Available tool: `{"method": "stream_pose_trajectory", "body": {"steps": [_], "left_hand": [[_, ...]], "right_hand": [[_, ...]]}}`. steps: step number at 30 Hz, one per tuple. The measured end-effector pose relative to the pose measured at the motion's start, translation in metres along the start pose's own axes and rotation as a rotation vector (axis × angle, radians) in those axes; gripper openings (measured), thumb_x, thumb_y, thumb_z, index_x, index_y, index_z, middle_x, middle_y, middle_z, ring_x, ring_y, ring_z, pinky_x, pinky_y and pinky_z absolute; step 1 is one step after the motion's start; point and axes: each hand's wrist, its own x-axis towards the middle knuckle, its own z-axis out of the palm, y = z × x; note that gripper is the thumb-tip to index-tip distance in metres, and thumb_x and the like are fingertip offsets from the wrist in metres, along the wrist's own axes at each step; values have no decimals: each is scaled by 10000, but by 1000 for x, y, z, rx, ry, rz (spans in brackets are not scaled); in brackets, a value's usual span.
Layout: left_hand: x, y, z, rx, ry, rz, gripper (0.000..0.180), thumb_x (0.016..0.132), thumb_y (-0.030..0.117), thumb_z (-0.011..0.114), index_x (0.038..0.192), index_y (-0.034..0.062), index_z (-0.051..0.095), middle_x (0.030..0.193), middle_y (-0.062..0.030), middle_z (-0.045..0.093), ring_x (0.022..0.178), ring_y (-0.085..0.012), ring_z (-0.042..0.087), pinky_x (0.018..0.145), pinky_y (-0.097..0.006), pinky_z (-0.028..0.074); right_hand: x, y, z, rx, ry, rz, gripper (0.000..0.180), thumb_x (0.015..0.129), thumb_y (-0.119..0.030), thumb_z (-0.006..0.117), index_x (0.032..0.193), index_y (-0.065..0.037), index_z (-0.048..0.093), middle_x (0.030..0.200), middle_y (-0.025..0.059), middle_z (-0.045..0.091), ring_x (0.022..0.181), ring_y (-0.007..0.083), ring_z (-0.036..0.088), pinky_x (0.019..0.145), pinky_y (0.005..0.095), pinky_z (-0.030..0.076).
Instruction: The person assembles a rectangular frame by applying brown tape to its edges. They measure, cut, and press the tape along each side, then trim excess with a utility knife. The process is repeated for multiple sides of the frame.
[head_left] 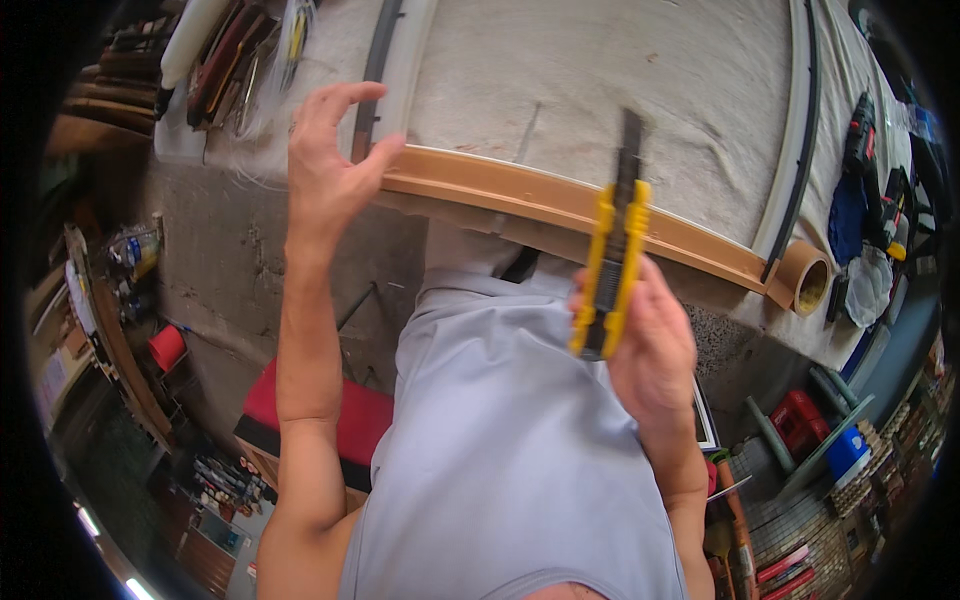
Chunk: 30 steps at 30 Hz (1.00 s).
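Observation:
A rectangular frame with pale sides (pixel 405 70) and dark outer strips lies on a cloth-covered table. Along its near side runs a brown strip (pixel 500 190) that looks like masking tape or paper. At the frame's near left corner, my left hand (pixel 335 165) is open, thumb and fingers curved apart. It is close to the corner; whether it touches it I cannot tell. My right hand (pixel 655 345) is closed around a yellow and black utility knife (pixel 610 275), held upright over the near strip. Its dark blade is extended and points away from me, slightly blurred.
A roll of brown tape (pixel 806 279) sits by the frame's near right corner. Beyond it on the right lie a cordless drill (pixel 859 135) and other tools. Long dark strips (pixel 225 65) are heaped at the far left. A red and black seat (pixel 350 420) stands below the table.

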Motion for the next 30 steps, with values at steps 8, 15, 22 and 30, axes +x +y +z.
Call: {"method": "stream_pose_trajectory", "body": {"steps": [8,15,22,30], "left_hand": [[-16,-26,14,-358,42,-274,419,742,30,744,1142,49,620,940,-53,680,724,-107,615,625,-244,509],[-23,-45,24,-484,81,-284,402,768,23,760,1144,47,620,915,-23,656,765,-70,601,676,-223,503],[-28,-49,31,-562,139,-292,375,757,30,774,1108,44,645,893,1,650,718,-49,569,637,-193,462],[-28,-52,31,-556,123,-272,373,766,20,769,1115,34,641,861,10,645,697,-37,563,609,-185,447]], "right_hand": [[61,52,58,-168,-294,300,489,943,-184,645,1341,33,462,1138,104,612,1007,240,670,886,353,545],[81,70,82,-139,-302,388,485,934,-194,669,1320,30,480,1126,101,633,957,175,668,824,317,576],[86,77,89,-74,-277,425,496,932,-201,675,1318,37,475,1075,101,661,931,137,652,795,329,591],[86,79,100,-19,-244,410,486,936,-194,667,1321,36,480,1024,86,664,892,129,647,752,327,601]]}}
